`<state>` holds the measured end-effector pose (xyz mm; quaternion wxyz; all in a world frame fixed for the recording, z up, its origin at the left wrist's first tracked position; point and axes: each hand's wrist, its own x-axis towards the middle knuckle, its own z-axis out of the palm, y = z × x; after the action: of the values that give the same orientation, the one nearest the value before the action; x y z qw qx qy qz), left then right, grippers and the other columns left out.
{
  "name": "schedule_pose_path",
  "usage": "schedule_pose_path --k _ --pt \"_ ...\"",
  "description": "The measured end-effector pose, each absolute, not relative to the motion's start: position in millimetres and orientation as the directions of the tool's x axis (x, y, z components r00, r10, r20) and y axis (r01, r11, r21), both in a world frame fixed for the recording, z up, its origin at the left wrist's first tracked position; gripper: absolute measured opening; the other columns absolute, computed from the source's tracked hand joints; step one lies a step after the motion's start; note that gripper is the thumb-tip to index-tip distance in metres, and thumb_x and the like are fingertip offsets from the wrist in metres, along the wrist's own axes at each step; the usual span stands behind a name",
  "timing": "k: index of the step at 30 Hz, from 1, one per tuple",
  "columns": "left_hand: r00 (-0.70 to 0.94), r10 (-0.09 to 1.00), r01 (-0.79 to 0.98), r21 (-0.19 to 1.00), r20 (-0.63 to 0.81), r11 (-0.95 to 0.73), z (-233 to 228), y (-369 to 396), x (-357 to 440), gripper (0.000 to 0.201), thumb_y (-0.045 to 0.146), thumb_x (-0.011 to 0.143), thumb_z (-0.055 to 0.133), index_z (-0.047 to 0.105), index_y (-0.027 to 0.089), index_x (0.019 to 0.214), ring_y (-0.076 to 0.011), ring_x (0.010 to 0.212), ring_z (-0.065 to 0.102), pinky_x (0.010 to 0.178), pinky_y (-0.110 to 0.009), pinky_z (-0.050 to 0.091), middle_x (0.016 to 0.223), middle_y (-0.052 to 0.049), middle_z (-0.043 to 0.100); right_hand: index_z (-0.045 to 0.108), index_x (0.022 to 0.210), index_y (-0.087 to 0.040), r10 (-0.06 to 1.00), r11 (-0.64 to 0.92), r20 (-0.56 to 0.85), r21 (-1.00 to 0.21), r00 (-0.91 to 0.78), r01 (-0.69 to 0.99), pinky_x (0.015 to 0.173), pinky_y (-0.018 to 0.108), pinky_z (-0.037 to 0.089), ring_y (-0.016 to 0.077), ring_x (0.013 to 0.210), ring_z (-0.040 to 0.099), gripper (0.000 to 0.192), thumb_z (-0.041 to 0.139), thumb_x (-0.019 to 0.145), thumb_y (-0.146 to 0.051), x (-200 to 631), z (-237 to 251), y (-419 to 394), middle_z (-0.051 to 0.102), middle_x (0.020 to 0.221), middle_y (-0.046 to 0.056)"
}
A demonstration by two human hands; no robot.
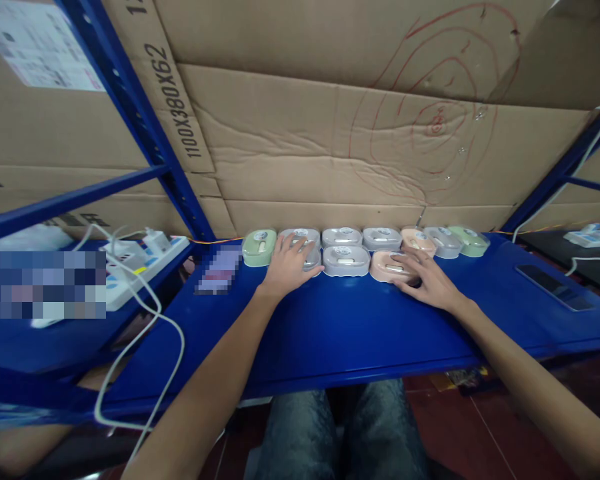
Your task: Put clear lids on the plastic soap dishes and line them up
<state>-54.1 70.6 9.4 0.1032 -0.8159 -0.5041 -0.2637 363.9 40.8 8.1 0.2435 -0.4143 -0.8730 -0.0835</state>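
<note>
Several small oval boxes with clear, rounded lids stand in two rows along the back of the blue table. My left hand (289, 268) lies with spread fingers over a grey box (311, 241), the thumb at its front right. My right hand (429, 280) grips the right end of a pink box (386, 264) in the front row, thumb at the front edge and fingers across the lid. Between my hands sits another grey box (345, 261). A green box (259, 248) is left of my left hand; a second green box (469, 241) ends the row at right.
Cardboard (290, 147) rises behind the boxes. A phone (554, 288) lies at the right of the table (330, 333), and a blurred-out flat item (219, 269) at the left. White cables (183, 340) hang from a power strip (167, 248). Blue posts (180, 193) frame the place.
</note>
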Motion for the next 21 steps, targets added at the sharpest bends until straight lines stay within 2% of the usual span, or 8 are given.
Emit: schedule_pose_path --k 4,6,9,12,15,18,21 --pt "0.373 0.758 0.830 0.173 0.536 -0.530 11 71 -53 0.061 0.053 0.093 0.081 0.073 0.020 0.144 -0.0486 0.158 0.046 0.134 -0.068 0.028 0.156 -0.021 0.067 0.060 0.157 -0.032 0.725 0.625 0.453 -0.117 -0.519 0.772 0.126 0.068 0.047 0.0442 0.159 0.050 0.063 0.072 0.101 -0.058 364 12 32 0.054 0.168 0.017" --pt "0.377 0.754 0.827 0.171 0.537 -0.535 13 69 -53 0.061 0.056 0.094 0.080 0.074 0.022 0.143 -0.0473 0.157 0.046 0.135 -0.068 0.026 0.157 -0.020 0.067 0.060 0.157 -0.031 0.737 0.621 0.443 -0.146 -0.511 0.770 0.123 0.068 0.050 0.0451 0.154 0.055 0.067 0.075 0.098 -0.060 362 15 27 0.059 0.163 0.017" --pt "0.354 0.748 0.851 0.139 0.562 -0.507 15 67 -53 0.060 0.062 0.098 0.072 0.073 0.023 0.144 -0.0452 0.158 0.045 0.137 -0.066 0.021 0.157 -0.017 0.067 0.060 0.156 -0.031 0.773 0.601 0.406 -0.223 -0.488 0.767 0.114 0.061 0.060 0.0420 0.138 0.068 0.069 0.076 0.097 -0.061 358 18 19 0.065 0.153 0.016" --pt "0.348 0.730 0.842 0.146 0.589 -0.520 18 64 -50 0.064 0.064 0.100 0.067 0.072 0.022 0.147 -0.0461 0.159 0.045 0.138 -0.066 0.020 0.158 -0.018 0.066 0.062 0.155 -0.033 0.793 0.593 0.377 -0.303 -0.478 0.746 0.110 0.058 0.062 0.0402 0.130 0.072 0.070 0.081 0.093 -0.062 352 22 12 0.066 0.149 0.013" --pt "0.407 0.702 0.785 0.168 0.584 -0.596 22 60 -43 0.068 0.061 0.099 0.070 0.068 0.022 0.155 -0.0473 0.162 0.040 0.138 -0.067 0.019 0.163 -0.018 0.062 0.064 0.153 -0.036 0.757 0.653 0.355 -0.384 -0.548 0.653 0.110 0.059 0.061 0.0389 0.126 0.073 0.072 0.088 0.089 -0.059 338 30 9 0.071 0.142 0.011" --pt "0.515 0.660 0.708 0.162 0.548 -0.687 22 57 -36 0.056 0.049 0.104 0.064 0.068 0.027 0.155 -0.0446 0.165 0.037 0.139 -0.068 0.017 0.169 -0.012 0.059 0.068 0.151 -0.035 0.709 0.695 0.330 -0.475 -0.623 0.539 0.105 0.056 0.063 0.0360 0.121 0.074 0.070 0.091 0.087 -0.055 318 43 9 0.075 0.136 0.010" --pt "0.586 0.639 0.665 0.155 0.499 -0.731 17 56 -32 0.049 0.039 0.110 0.054 0.067 0.032 0.156 -0.0403 0.167 0.037 0.139 -0.068 0.015 0.166 -0.007 0.062 0.073 0.146 -0.034 0.675 0.667 0.257 -0.613 -0.692 0.423 0.108 0.053 0.062 0.0337 0.125 0.075 0.059 0.087 0.092 -0.051 300 59 11 0.077 0.138 0.007"
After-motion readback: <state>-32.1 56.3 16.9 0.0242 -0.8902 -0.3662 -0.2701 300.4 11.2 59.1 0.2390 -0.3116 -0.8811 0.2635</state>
